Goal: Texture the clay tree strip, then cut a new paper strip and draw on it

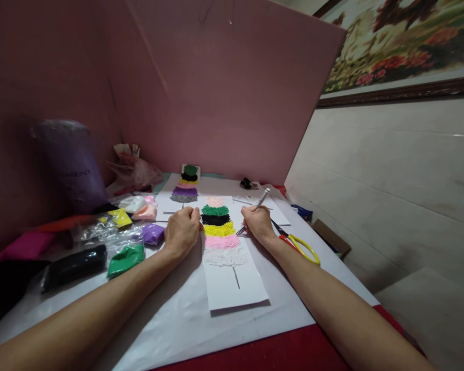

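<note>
So the main thing here is a white paper strip [235, 296], lying on the covered desk between the two hands, with coloured bands [218, 230] stacked down it: peachy pink, green, black, yellow, pink, then white, and a dark line [236, 278] below that. The bands look like soft modelling clay to me, roughed up and ridged, so I'd guess they dent or smear super easily. Strip itself is probably light and a bit bendy, so I'd take it by the bare edges or the plain near end and keep fingers off the ridges. Right hand [260, 222] is closed around a slim fork-like tool [262, 198], tines down at the right side of the pink band; its shaft looks stiff and light, easy to hold like a pen. Left hand [182, 229] is curled at the strip's left edge, can't tell if it's actually pinching the paper. Scissors [308, 250] sit just beside the right wrist. Over on the left there's a bunch of packets, green [126, 260], purple [152, 234] and black [75, 268] ones included. Farther back is another banded piece [184, 198], with a pink panel [224, 103] behind everything
</note>
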The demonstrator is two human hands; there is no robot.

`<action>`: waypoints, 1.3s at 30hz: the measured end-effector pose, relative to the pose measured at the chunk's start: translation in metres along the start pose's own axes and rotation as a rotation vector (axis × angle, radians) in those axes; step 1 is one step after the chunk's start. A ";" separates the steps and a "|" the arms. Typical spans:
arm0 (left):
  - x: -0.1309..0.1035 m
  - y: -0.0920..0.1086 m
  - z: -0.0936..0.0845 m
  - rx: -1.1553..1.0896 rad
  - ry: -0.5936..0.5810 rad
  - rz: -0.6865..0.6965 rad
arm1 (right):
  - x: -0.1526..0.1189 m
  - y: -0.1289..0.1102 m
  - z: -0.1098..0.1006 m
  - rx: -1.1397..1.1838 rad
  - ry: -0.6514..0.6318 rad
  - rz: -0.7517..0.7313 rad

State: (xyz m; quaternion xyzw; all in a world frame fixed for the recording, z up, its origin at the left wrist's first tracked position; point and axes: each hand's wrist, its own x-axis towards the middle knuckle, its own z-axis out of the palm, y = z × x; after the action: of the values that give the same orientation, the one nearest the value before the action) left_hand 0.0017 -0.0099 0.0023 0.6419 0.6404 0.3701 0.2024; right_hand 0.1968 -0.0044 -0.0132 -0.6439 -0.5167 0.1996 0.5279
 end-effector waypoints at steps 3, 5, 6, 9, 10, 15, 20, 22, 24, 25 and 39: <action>0.000 0.000 0.000 -0.005 -0.004 -0.003 | -0.001 -0.001 -0.002 0.010 0.034 -0.017; 0.000 0.001 -0.001 -0.003 -0.008 -0.002 | -0.002 -0.003 -0.003 0.024 0.037 -0.021; 0.000 0.001 -0.001 -0.002 -0.010 -0.001 | -0.003 -0.004 -0.003 0.031 0.032 -0.024; -0.001 0.001 -0.001 0.000 -0.012 -0.002 | -0.006 -0.008 -0.003 0.050 0.014 -0.029; -0.001 0.001 -0.001 -0.003 -0.012 -0.004 | -0.007 -0.009 -0.002 0.055 0.009 -0.028; -0.001 0.001 -0.001 -0.007 -0.007 0.001 | -0.010 -0.010 -0.002 0.071 -0.011 -0.018; 0.000 0.001 -0.001 -0.007 -0.009 -0.004 | -0.011 -0.009 -0.001 0.058 -0.027 -0.010; 0.000 0.001 -0.001 -0.008 -0.008 -0.002 | -0.011 -0.009 -0.001 0.049 -0.032 -0.009; 0.000 0.001 -0.001 -0.005 -0.007 0.000 | -0.011 -0.009 -0.001 0.040 -0.034 -0.008; 0.000 0.001 -0.001 -0.003 -0.007 0.000 | -0.011 -0.008 -0.001 0.035 -0.034 -0.007; 0.000 0.000 0.000 0.003 -0.008 -0.006 | -0.002 -0.001 -0.003 -0.017 0.039 -0.050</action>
State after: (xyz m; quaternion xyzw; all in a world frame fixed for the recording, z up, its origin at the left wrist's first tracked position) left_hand 0.0016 -0.0098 0.0026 0.6418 0.6420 0.3659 0.2050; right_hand 0.1977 -0.0077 -0.0115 -0.6390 -0.5238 0.1693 0.5372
